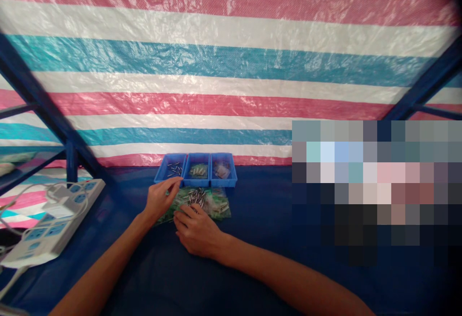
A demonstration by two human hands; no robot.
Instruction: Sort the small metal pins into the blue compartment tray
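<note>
On the counter (pixel 260 224), head view: small metal pins (pixel 197 196) lie in a loose heap on plastic bags (pixel 224 208), just in front of three blue bins and close to both hands.
Left forearm (pixel 115 258): rises slantwise from the lower left edge to the heap's left side.
Left hand (pixel 158 200): raised at the left edge of the bags, back toward the camera, wrist nearly straight.
Left fingers (pixel 175 184): stretched to the right, tips close together near the left bin's front corner; whether they pinch a pin, I cannot tell.
Right forearm (pixel 274 268): reaches in from the lower right, lying low across the counter.
Right hand (pixel 199 231): palm down at the heap's near side, knuckles up.
Right fingers (pixel 185 215): bent and slightly spread over the bags' near edge; their grip is hidden, so I cannot tell.
Left bin (pixel 166 179): scattered pins.
Middle bin (pixel 197 183): a greenish bag of pieces.
Right bin (pixel 223 182): clear bagged contents, too blurred to name.
</note>
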